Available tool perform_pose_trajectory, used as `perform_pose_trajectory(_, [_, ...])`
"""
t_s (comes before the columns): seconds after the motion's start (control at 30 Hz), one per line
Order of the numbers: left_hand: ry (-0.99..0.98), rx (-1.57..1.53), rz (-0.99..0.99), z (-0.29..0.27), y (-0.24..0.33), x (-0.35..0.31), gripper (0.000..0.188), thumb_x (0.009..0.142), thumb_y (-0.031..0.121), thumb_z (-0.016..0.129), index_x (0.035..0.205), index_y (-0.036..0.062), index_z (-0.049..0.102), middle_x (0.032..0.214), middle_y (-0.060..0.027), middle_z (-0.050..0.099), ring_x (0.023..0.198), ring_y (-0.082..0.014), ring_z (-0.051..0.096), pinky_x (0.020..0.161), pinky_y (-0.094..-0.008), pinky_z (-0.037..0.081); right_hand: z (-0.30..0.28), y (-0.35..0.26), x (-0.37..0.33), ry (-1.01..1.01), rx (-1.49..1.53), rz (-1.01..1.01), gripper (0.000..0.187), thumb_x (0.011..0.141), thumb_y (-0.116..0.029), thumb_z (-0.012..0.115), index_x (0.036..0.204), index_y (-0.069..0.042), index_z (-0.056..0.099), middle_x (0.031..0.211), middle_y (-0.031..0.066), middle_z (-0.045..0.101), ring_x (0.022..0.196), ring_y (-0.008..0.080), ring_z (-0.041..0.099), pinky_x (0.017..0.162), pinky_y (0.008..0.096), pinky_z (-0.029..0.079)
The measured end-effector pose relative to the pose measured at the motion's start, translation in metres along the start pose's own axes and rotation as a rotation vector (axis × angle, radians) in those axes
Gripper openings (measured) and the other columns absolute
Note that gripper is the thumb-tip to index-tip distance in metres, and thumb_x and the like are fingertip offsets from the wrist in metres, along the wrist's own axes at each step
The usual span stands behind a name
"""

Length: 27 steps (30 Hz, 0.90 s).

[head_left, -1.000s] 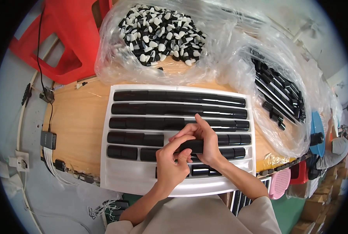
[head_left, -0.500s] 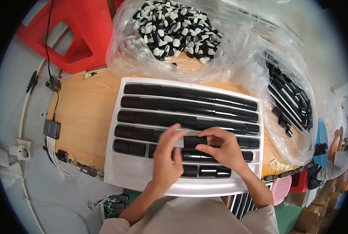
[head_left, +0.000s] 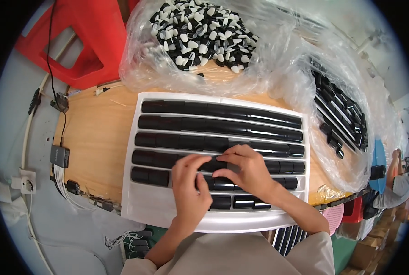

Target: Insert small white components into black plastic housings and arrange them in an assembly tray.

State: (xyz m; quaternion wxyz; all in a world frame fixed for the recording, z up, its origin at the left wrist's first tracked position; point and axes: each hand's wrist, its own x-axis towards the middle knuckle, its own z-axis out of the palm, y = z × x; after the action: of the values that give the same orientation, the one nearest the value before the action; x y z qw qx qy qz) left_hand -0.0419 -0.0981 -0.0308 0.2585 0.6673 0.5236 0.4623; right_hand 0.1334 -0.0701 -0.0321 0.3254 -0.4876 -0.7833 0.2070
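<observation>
A white moulded tray [head_left: 154, 211] lies before me with rows of black glossy tubes [head_left: 255, 112] in its long grooves. Over its middle, my left hand [head_left: 189, 185] and my right hand [head_left: 250, 172] meet at a short black tube [head_left: 209, 166]. Left fingers curl against its left end, while the right thumb and fingers pinch the other end. Part of the tube is hidden by the fingers. Below it, a shorter row holds a few black tubes [head_left: 251, 202].
Beyond the tray, a clear plastic bag [head_left: 140, 59] holds a heap of small black and white caps [head_left: 202, 34]. More black tubes [head_left: 337, 105] lie in plastic at right. A red stool [head_left: 87, 36] and a cable box [head_left: 60, 156] are at left; another person [head_left: 392, 190] is far right.
My right hand has moved left and slightly down with the black tube. My left hand, blurred before, has closed in on the tube's other end. The view has shifted slightly.
</observation>
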Motion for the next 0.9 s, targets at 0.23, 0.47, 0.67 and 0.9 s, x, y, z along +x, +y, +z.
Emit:
perform_pose_trajectory(0.23, [-0.323,0.345,0.174,0.054,0.029,-0.011,0.041,0.087,0.016,0.066,0.123,0.0003,0.057,0.117,-0.0117,0.053,0.113,-0.0284,0.046,0.093,-0.0438,0.035,-0.038,0.108,0.135,0.277,-0.162,0.176,0.019,0.089,-0.019,0.065,0.094,-0.002,0.072,0.086,0.0150,0.072,0.073,0.0270,0.068,0.068,0.0354,0.053])
perform_pose_trajectory(0.47, [-0.351,0.307,0.163,0.082,0.035,-0.018,0.044,0.085,0.010,0.068,0.126,0.0019,0.056,0.112,-0.0135,0.050,0.102,-0.0298,0.051,0.088,-0.0431,0.038,-0.006,0.195,0.219,0.051,-0.664,0.228,0.025,0.081,-0.012,0.066,0.106,-0.008,0.065,0.113,0.0129,0.062,0.096,0.0373,0.064,0.083,0.0455,0.053])
perform_pose_trajectory(0.67, [-0.350,-0.015,-0.036,0.071,0.036,-0.005,0.030,0.079,-0.001,0.071,0.107,0.0005,0.060,0.115,-0.0166,0.049,0.093,-0.0337,0.062,0.077,-0.0426,0.051,-0.020,0.160,0.196,0.302,-0.302,0.132,0.008,0.078,-0.009,0.066,0.084,-0.004,0.067,0.087,0.0171,0.069,0.081,0.0380,0.067,0.072,0.0442,0.054])
perform_pose_trajectory(0.9, [-0.349,-0.880,-0.520,0.009,0.010,0.024,0.037,0.103,0.024,0.048,0.133,0.0030,0.053,0.110,-0.0078,0.061,0.092,-0.0148,0.061,0.075,-0.0273,0.056,-0.085,0.068,0.065,0.238,0.445,0.379,0.025,0.078,-0.006,0.077,0.098,0.000,0.064,0.088,0.0062,0.067,0.071,0.0089,0.062,0.062,0.0238,0.050])
